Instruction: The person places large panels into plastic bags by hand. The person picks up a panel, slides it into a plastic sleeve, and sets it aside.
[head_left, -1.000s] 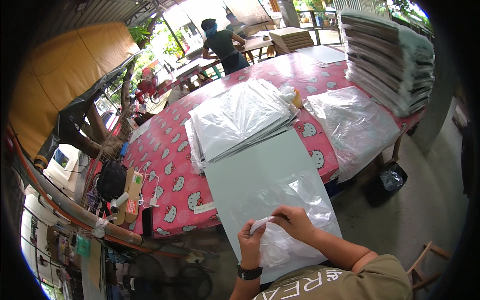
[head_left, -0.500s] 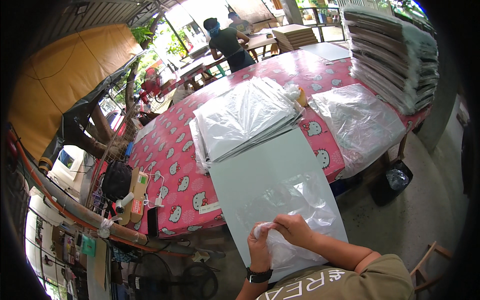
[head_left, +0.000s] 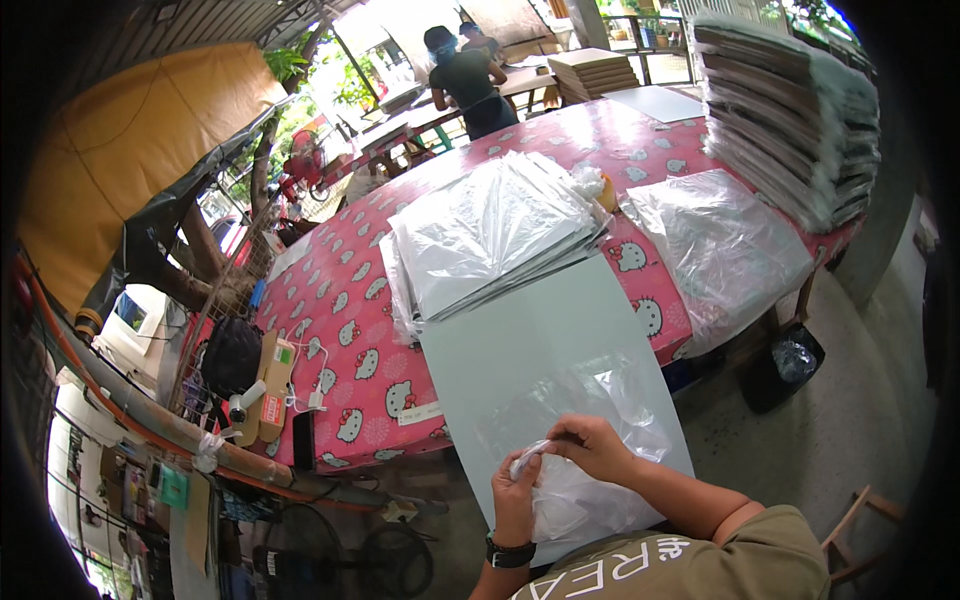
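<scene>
Item 1: thin clear plastic bag (head_left: 590, 455), crumpled, lying over the near end of a pale grey-green flat rectangular panel (head_left: 540, 350); the panel's far end rests on the table, its near end juts past the table edge toward the person

Item 2: left hand (head_left: 516, 490), black wristwatch at the wrist, fingers closed in a pinch on the bag's bunched edge

Item 3: right hand (head_left: 592, 447), fingers curled and pinched on the same edge, just beside and touching the left

Item 4: long table under a red cartoon-cat printed cloth (head_left: 340, 330)

Item 5: stack of flat panels in clear wrapping (head_left: 490, 235), on the table, overlapping the grey-green panel's far end

Item 6: loose sheet of clear plastic (head_left: 720, 245), right of that stack, draped over the table edge

Item 7: tall pile of wrapped boards (head_left: 790, 110), far right corner of the table

Item 8: person in a dark shirt (head_left: 465, 75), standing beyond the table, well apart
</scene>
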